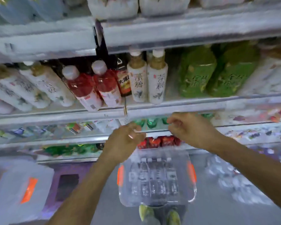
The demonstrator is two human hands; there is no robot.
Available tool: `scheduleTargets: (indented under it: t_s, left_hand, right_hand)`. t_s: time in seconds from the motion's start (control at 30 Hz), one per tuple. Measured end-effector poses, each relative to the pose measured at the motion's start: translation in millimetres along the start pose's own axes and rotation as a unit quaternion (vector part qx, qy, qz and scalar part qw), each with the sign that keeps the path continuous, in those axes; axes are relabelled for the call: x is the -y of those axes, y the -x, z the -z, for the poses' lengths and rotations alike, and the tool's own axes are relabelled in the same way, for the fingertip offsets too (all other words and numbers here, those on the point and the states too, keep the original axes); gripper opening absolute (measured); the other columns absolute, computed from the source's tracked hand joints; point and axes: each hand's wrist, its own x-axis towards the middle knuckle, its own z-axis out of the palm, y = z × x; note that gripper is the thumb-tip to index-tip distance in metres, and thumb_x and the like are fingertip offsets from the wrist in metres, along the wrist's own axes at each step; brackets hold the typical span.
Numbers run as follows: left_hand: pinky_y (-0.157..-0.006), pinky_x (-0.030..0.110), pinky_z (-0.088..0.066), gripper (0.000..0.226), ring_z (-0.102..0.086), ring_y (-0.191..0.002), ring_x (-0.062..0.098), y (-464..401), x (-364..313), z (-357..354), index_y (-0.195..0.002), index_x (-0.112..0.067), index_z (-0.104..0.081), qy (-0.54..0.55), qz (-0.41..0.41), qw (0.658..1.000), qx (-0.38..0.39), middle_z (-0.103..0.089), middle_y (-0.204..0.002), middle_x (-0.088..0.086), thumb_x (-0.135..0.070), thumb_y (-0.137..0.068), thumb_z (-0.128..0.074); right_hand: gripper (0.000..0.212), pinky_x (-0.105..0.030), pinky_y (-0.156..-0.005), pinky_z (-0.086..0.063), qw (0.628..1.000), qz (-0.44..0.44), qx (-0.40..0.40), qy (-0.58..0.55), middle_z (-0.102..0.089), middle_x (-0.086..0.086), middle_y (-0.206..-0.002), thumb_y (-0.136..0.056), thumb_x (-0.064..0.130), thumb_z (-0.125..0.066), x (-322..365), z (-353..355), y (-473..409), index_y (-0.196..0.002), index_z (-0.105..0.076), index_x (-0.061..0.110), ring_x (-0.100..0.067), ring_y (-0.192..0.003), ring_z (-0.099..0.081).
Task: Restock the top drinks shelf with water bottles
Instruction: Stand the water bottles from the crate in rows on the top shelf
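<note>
A shrink-wrapped pack of water bottles (pixel 156 181) with orange side labels is low in front of me, above my green shoes (pixel 146 213). Both hands are just above its top edge, fingers curled shut. My left hand (pixel 125 140) and my right hand (pixel 186 127) seem to pinch the clear wrap, which stretches up towards them; blur hides the exact grip. The top shelf (pixel 185 28) carries wrapped white packs (pixel 113 7) at the upper edge of the view.
The shelf below holds white tea bottles (pixel 138 78), red drink bottles (pixel 81 85) and green bottles (pixel 196 73). Lower shelves carry small cartons and cans. Another wrapped pack (pixel 19 192) lies on the floor at left, and loose clear plastic (pixel 229 179) at right.
</note>
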Motion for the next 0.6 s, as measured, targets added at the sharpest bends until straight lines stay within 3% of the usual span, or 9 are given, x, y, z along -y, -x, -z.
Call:
scheduleTargets:
  t_s: [0.1, 0.23, 0.3, 0.33, 0.4, 0.43, 0.5, 0.57, 0.6]
  left_hand:
    - [-0.077, 0.041, -0.053, 0.012, -0.063, -0.077, 0.022, -9.7, 76.3, -52.3, -0.085, -0.031, -0.064, 0.066, 0.122, 0.990, 0.030, -0.066, -0.081, -0.001, -0.037, -0.083, -0.075]
    - [-0.065, 0.024, -0.043, 0.017, -0.060, -0.074, 0.017, -14.2, 171.0, -125.4, -0.104, -0.009, -0.065, 0.087, 0.289, 0.951, 0.064, -0.063, -0.086, 0.010, -0.020, -0.092, -0.070]
    - [-0.051, 0.022, -0.038, 0.013, -0.054, -0.055, 0.014, -16.2, 206.8, -155.1, -0.100, -0.008, -0.058, 0.089, 0.356, 0.928, 0.068, -0.055, -0.075, 0.012, -0.017, -0.094, -0.066]
    - [-0.053, 0.024, -0.037, 0.011, -0.054, -0.054, 0.016, -18.4, 223.8, -168.9, -0.097, -0.010, -0.056, 0.072, 0.376, 0.921, 0.070, -0.056, -0.076, 0.015, -0.018, -0.095, -0.064]
    - [-0.070, 0.030, -0.044, 0.024, -0.066, -0.086, 0.032, -25.9, 257.3, -192.4, -0.108, -0.004, -0.058, 0.031, 0.394, 0.915, 0.084, -0.065, -0.102, 0.025, -0.025, -0.097, -0.060]
    - [-0.081, 0.034, -0.048, 0.038, -0.064, -0.105, 0.037, -29.9, 272.7, -201.6, -0.122, 0.001, -0.054, 0.011, 0.402, 0.911, 0.090, -0.063, -0.118, 0.027, -0.028, -0.097, -0.059]
    - [-0.091, 0.034, -0.045, 0.053, -0.055, -0.122, 0.038, -37.5, 296.6, -216.5, -0.136, 0.005, -0.042, -0.011, 0.417, 0.904, 0.090, -0.055, -0.134, 0.025, -0.030, -0.098, -0.056]
    - [-0.088, 0.031, -0.042, 0.053, -0.053, -0.123, 0.036, -44.2, 317.2, -230.0, -0.138, 0.005, -0.039, -0.021, 0.422, 0.903, 0.080, -0.051, -0.137, 0.023, -0.026, -0.098, -0.056]
    - [-0.090, 0.033, -0.043, 0.052, -0.053, -0.123, 0.037, -47.0, 326.2, -236.8, -0.138, 0.005, -0.038, -0.025, 0.421, 0.904, 0.076, -0.050, -0.138, 0.023, -0.023, -0.098, -0.056]
  right_hand:
    - [0.018, -0.031, -0.077, -0.051, 0.988, -0.075, 0.133, -0.034, -0.069, 0.004, -0.098, -0.093, 0.030, -0.060, -50.0, -82.4, -2.3, -0.107, -0.068, 0.023, -0.020, -0.096, -0.066]
    - [0.030, -0.044, -0.090, -0.054, 0.945, -0.186, 0.235, -0.133, -0.070, -0.012, -0.118, -0.091, 0.017, -0.064, -103.7, -194.7, 7.9, -0.118, -0.064, 0.003, -0.029, -0.107, -0.068]
    - [0.027, -0.039, -0.090, -0.053, 0.930, -0.209, 0.260, -0.152, -0.070, -0.011, -0.113, -0.090, 0.016, -0.065, -121.5, -244.3, 15.0, -0.113, -0.064, 0.002, -0.028, -0.106, -0.067]
    - [0.014, -0.033, -0.082, -0.051, 0.925, -0.217, 0.275, -0.148, -0.069, -0.011, -0.098, -0.088, 0.014, -0.064, -127.6, -267.9, 16.9, -0.097, -0.065, 0.003, -0.027, -0.096, -0.066]
    - [0.021, -0.028, -0.063, -0.037, 0.916, -0.232, 0.297, -0.140, -0.053, -0.004, -0.074, -0.086, 0.012, -0.061, -136.5, -311.3, 16.6, -0.069, -0.049, 0.011, -0.022, -0.076, -0.055]
    - [0.023, -0.027, -0.061, -0.032, 0.912, -0.238, 0.297, -0.153, -0.047, -0.002, -0.074, -0.087, 0.012, -0.060, -139.0, -329.9, 15.9, -0.069, -0.046, 0.013, -0.020, -0.074, -0.051]
    - [0.009, -0.024, -0.069, -0.036, 0.904, -0.242, 0.306, -0.175, -0.055, -0.003, -0.097, -0.089, 0.015, -0.062, -142.8, -365.8, 13.0, -0.097, -0.060, 0.010, -0.019, -0.092, -0.058]
    - [0.045, -0.027, -0.077, -0.043, 0.888, -0.270, 0.316, -0.195, -0.055, -0.008, -0.125, -0.091, 0.017, -0.062, -145.0, -398.0, 7.8, -0.133, -0.049, 0.006, -0.021, -0.106, -0.058]
    - [0.054, -0.029, -0.072, -0.046, 0.878, -0.285, 0.323, -0.210, -0.053, -0.010, -0.130, -0.091, 0.017, -0.062, -145.3, -413.4, 4.6, -0.140, -0.043, 0.005, -0.018, -0.095, -0.058]
